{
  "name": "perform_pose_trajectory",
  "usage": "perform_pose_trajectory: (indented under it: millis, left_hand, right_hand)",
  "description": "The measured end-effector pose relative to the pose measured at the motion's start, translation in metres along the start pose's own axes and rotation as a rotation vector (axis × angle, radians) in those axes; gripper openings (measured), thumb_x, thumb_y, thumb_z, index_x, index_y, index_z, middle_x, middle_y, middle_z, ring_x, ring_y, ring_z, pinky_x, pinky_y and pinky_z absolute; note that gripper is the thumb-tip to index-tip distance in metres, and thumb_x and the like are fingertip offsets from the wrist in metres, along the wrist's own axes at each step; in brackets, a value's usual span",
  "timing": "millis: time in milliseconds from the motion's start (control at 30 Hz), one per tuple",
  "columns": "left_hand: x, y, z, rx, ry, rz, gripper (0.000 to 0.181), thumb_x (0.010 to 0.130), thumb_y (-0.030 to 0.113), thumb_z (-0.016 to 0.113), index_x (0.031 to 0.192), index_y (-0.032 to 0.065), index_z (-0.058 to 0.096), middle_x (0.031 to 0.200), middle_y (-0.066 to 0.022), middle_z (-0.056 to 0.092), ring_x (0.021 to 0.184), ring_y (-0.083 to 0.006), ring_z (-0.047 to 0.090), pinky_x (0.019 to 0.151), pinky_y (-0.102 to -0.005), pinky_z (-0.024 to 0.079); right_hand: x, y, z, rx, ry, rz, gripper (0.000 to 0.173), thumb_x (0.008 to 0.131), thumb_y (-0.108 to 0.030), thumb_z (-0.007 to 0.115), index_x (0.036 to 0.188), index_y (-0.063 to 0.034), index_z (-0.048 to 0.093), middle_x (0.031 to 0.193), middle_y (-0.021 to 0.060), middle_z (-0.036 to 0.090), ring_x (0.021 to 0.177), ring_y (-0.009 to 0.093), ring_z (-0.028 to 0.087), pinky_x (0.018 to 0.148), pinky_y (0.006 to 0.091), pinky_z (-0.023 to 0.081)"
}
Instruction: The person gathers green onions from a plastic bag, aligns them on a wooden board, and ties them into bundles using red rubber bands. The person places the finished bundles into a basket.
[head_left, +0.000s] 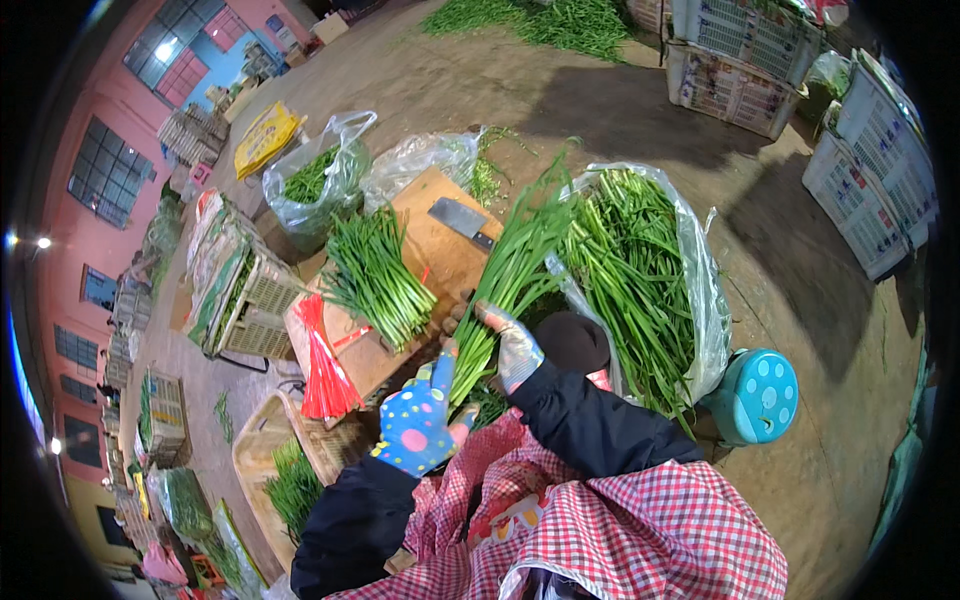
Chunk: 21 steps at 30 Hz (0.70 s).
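Note:
A loose bunch of garlic chives (510, 270) slants up across my lap, leaf tips away from me. My right hand (517, 349), in a patterned glove, grips it around the stems. My left hand (416, 424), in a blue dotted glove, has thumb and forefinger spread beside the pale stem ends. A wooden board (450, 262) carries a cleaver (459, 217) with a dark handle and a trimmed bunch of chives (382, 277). Red ties (326, 364) hang over the board's near left corner. To the right, a clear plastic bag (694, 277) holds loose chives (630, 270).
A plastic basket (255, 450) with chives stands at lower left, a blue stool (754, 397) at right. Stacked crates (739, 82) stand at upper right. Beyond the board are a filled plastic bag (319, 180) and a yellow sack (266, 140). More greens (570, 26) lie on the floor.

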<state>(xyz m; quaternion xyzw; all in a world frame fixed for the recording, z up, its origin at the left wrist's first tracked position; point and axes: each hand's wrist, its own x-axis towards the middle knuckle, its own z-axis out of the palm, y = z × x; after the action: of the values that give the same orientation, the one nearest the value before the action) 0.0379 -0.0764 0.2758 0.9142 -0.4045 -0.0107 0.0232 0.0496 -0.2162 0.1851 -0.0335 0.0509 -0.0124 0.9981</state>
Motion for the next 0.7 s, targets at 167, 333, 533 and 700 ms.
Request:
perform_pose_trajectory:
  millis: [167, 333, 533, 700]
  left_hand:
    - [-0.050, -0.064, -0.008, -1.346, 0.133, -0.393, 0.079, 0.076, 0.036, 0.064, 0.134, 0.0016, 0.025, 0.119, -0.0122, 0.049, 0.096, -0.0194, 0.052, 0.075, -0.0249, 0.044]
    - [-0.051, -0.117, 0.049, -1.629, 0.209, -0.335, 0.079, 0.076, 0.045, 0.060, 0.133, 0.0023, 0.027, 0.131, -0.0097, 0.038, 0.114, -0.0195, 0.044, 0.093, -0.0299, 0.038]
    - [-0.022, -0.076, 0.011, -2.204, 0.320, -0.118, 0.053, 0.080, 0.027, 0.054, 0.123, 0.0003, 0.037, 0.105, -0.0148, 0.053, 0.095, -0.0287, 0.052, 0.088, -0.0443, 0.043]
    - [-0.041, -0.129, 0.033, -2.429, 0.577, -0.119, 0.014, 0.083, 0.016, 0.051, 0.084, 0.0027, 0.051, 0.080, -0.0047, 0.052, 0.079, -0.0200, 0.052, 0.084, -0.0413, 0.045]
  right_hand:
    - [-0.012, 0.000, 0.012, -0.246, -0.299, 0.353, 0.042, 0.083, -0.018, 0.055, 0.121, -0.0052, 0.044, 0.096, 0.0098, 0.060, 0.084, 0.022, 0.060, 0.073, 0.0369, 0.051]
    - [0.000, 0.038, 0.019, -0.571, -0.576, 0.600, 0.037, 0.078, -0.014, 0.063, 0.112, -0.0035, 0.053, 0.094, 0.0079, 0.061, 0.085, 0.015, 0.059, 0.074, 0.0287, 0.049]
    - [0.005, 0.060, 0.008, -0.767, -0.379, 0.886, 0.028, 0.081, -0.018, 0.062, 0.103, -0.0017, 0.057, 0.087, 0.0036, 0.063, 0.080, 0.008, 0.059, 0.070, 0.0258, 0.048]
    - [0.013, 0.051, -0.012, -1.252, -0.558, 0.960, 0.053, 0.074, -0.036, 0.067, 0.111, 0.0000, 0.055, 0.095, 0.0078, 0.062, 0.082, 0.013, 0.058, 0.074, 0.0278, 0.047]
